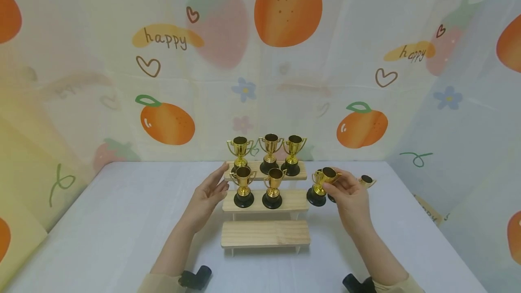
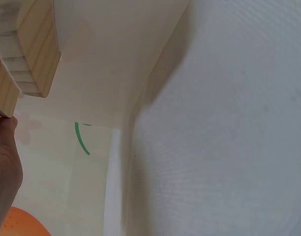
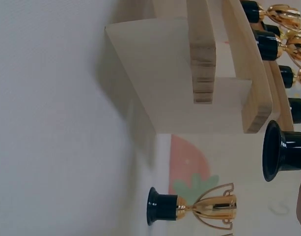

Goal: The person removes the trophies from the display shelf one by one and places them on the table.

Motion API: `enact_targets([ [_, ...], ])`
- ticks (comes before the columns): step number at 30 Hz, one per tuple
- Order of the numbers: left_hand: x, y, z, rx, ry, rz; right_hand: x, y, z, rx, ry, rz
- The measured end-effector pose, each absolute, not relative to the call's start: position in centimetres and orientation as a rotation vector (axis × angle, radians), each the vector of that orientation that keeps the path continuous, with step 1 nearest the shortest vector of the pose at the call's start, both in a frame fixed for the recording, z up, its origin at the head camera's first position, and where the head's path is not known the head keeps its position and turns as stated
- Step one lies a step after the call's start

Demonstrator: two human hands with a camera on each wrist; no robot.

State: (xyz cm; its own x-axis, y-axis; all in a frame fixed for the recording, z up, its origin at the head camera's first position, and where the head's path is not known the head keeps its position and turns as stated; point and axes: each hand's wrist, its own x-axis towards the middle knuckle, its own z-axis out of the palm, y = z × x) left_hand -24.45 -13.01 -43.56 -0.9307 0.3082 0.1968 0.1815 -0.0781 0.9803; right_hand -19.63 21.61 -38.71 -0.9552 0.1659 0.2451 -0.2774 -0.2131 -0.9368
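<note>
My right hand [image 1: 352,196] pinches a small gold trophy cup with a black base [image 1: 317,196] just right of the stand's middle shelf, tilted a little. In the right wrist view the base [image 3: 287,151] hangs in the air at the right edge. My left hand [image 1: 206,198] rests its extended fingertips at the left end of the top wooden shelf [image 1: 254,166]; the left wrist view shows those fingers [image 2: 8,129] against the board's edge. Two trophies, one of them a gold cup [image 1: 273,188], stand on the middle shelf [image 1: 259,205]. Three more, including a trophy [image 1: 292,155], stand on the top shelf.
The lowest shelf [image 1: 264,234] of the three-tier stand is bare wood. Behind my right hand another trophy [image 1: 367,180] shows partly; the right wrist view has a trophy [image 3: 192,206] upright on the white tablecloth [image 1: 122,220]. A fruit-print curtain [image 1: 285,80] hangs behind.
</note>
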Motion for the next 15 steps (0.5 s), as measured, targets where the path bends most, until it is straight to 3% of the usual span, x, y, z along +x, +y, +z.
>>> enact_targets([
  [15, -24.5, -13.0, -43.5, 0.527, 2.049, 2.183, -19.6, 22.7, -39.7, 0.043, -1.784, 2.245],
])
